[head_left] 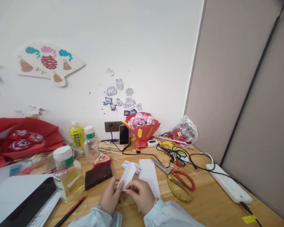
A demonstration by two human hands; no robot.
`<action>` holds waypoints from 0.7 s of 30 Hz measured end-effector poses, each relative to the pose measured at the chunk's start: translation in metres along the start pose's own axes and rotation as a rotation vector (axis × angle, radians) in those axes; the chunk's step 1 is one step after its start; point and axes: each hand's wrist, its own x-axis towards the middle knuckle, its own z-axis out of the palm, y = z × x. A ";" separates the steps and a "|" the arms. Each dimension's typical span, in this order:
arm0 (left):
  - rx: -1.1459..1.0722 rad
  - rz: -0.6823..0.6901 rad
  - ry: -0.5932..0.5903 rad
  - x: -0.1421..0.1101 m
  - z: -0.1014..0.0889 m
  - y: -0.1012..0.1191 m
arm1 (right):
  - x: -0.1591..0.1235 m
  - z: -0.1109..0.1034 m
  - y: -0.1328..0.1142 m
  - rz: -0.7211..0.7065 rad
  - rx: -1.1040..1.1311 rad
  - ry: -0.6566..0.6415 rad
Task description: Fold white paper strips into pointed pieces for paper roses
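Observation:
A small piece of white paper (129, 172) is pinched between both hands above the wooden table. My left hand (110, 194) grips its left side, thumb on the face of the paper. At its lower right edge, my right hand (142, 193) closes its thumb and index finger on it. Just behind lies a small stack of folded white paper (134, 167), partly covered by the held piece. A longer white sheet (149, 173) lies flat to the right, its lower part behind my right hand. Scissors (177, 181) with red and yellow handles rest beside that sheet.
Left stand a jar of yellowish liquid (69, 176), a dark brown box (98, 175) and a red-black pen (71, 210). A red-wrapped bouquet (142, 126) and a phone (124, 135) stand at the wall. Black cables (144, 154) run toward a white power strip (229, 183) on the right.

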 end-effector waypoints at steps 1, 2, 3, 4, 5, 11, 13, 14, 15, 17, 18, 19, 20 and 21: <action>-0.028 0.002 -0.022 0.000 0.001 -0.001 | 0.001 -0.001 0.000 0.001 -0.011 0.019; -0.058 0.006 -0.040 0.000 0.002 -0.001 | 0.002 -0.002 0.000 0.000 -0.022 0.030; -0.088 0.012 -0.051 0.001 0.002 -0.002 | 0.002 -0.003 0.000 0.001 -0.033 0.037; -0.114 0.017 -0.055 0.001 0.003 -0.002 | 0.003 -0.003 0.001 0.003 -0.044 0.046; -0.136 0.022 -0.055 0.001 0.003 -0.003 | 0.003 -0.004 0.001 0.007 -0.051 0.055; -0.216 0.019 -0.083 -0.001 0.004 0.003 | 0.005 -0.003 0.011 0.082 0.037 0.113; -0.237 0.015 -0.099 -0.002 0.005 0.005 | 0.006 -0.003 0.013 0.116 0.109 0.099; -0.248 0.015 -0.105 -0.003 0.006 0.006 | 0.006 -0.003 0.014 0.129 0.140 0.096; -0.259 0.015 -0.112 -0.004 0.007 0.006 | 0.007 -0.003 0.015 0.136 0.162 0.099; -0.272 0.008 -0.130 -0.005 0.009 0.006 | 0.008 -0.003 0.016 0.148 0.180 0.116; -0.274 0.004 -0.140 -0.005 0.010 0.005 | 0.008 -0.003 0.017 0.155 0.183 0.125; -0.275 0.001 -0.150 -0.005 0.011 0.004 | 0.008 -0.003 0.017 0.161 0.183 0.133; -0.276 0.000 -0.162 -0.006 0.012 0.003 | 0.008 -0.003 0.018 0.166 0.181 0.140; -0.276 -0.001 -0.172 -0.006 0.012 0.001 | 0.008 -0.003 0.018 0.169 0.178 0.146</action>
